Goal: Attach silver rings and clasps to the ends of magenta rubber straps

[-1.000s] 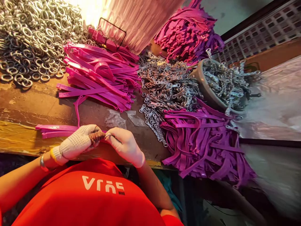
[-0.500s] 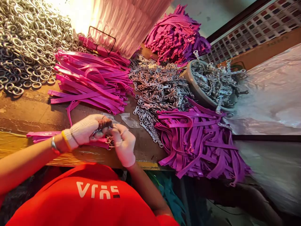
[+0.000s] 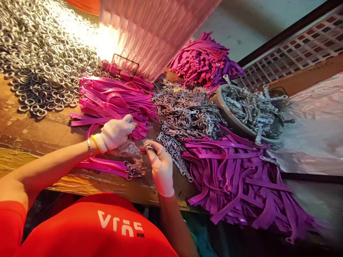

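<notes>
My left hand (image 3: 118, 134), in a white knitted glove, is at the near right edge of a pile of pink straps (image 3: 107, 96). Its fingers are curled closed, and whatever they grip is hidden from view. My right hand (image 3: 162, 166), in a white glove, pinches a small metal ring (image 3: 148, 146) between thumb and fingers; something dark shows beside it. Below my left hand, a few pink straps (image 3: 104, 167) lie along the table edge. Metal rings and links (image 3: 134, 169) are gathered at their right end.
Loose metal rings (image 3: 45, 71) are heaped at the left. Twisted metal links (image 3: 187, 107) lie mid-table, beside a grey bucket (image 3: 222, 107) of similar links. Purple straps (image 3: 230, 178) hang over the right edge; another pink pile (image 3: 206, 59) is behind. A translucent corrugated sheet (image 3: 150, 32) stands upright.
My hands have come apart. The left has moved up to the pink strap pile, while the right has shifted a little right with the ring. The camera view has also shifted.
</notes>
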